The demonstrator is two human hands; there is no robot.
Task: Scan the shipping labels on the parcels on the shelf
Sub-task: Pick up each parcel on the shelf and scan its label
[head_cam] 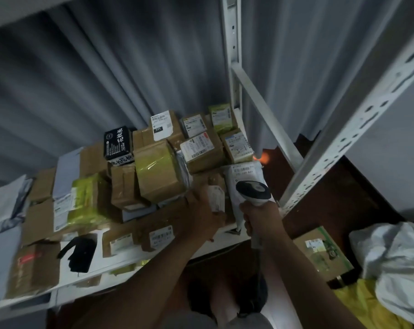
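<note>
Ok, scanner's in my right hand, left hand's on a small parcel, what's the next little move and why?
Probably tilt the small parcel so its label faces the scanner. The left hand holds it at the shelf's front edge, beside the scanner in the right hand.

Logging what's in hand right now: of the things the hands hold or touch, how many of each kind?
Handheld barcode scanner, gripped by the right hand: 1
White poly mailer under the scanner head: 1
Small labelled parcel, touched by the left hand: 1
Total: 3
</note>
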